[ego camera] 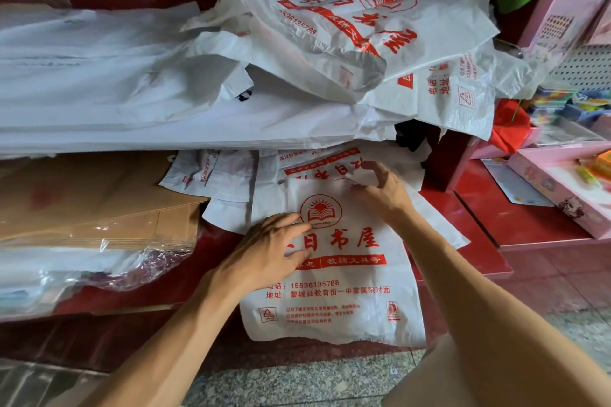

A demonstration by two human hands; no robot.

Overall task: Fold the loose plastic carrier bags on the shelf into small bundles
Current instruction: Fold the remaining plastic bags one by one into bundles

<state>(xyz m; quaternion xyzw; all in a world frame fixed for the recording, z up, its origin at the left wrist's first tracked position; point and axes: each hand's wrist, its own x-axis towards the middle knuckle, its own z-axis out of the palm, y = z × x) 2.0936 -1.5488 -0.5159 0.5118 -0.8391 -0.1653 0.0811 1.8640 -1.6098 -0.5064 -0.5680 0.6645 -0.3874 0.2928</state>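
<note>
- I am pressing my left hand [267,249] flat, fingers straight and slightly spread, onto the left side of a white plastic carrier bag printed with a red open-book emblem and red lettering [334,277], which is lying spread out on the dark red shelf [476,241] with its bottom edge hanging over the shelf's front.
- I am working my right hand [380,192] at the top edge of the same bag, fingers curled down onto the plastic and thumb raised; motion blur is keeping me from telling whether the fingers are pinching the plastic or only touching it.
- More white red-printed bags [264,175] are lying flat beneath and behind the one under my hands.
- A loose heap of crumpled white carrier bags with red print [363,36] is sitting above, on top of a broad stack of plain white plastic sheeting [115,76] that is overhanging the work spot.
- Flattened brown cardboard [99,205] and clear plastic wrap [132,261] are lying to my left on the shelf.
- Pink boxes [562,188] are resting on the neighbouring red ledge at right.
- Speckled grey stone flooring [297,380] is showing below the shelf.
</note>
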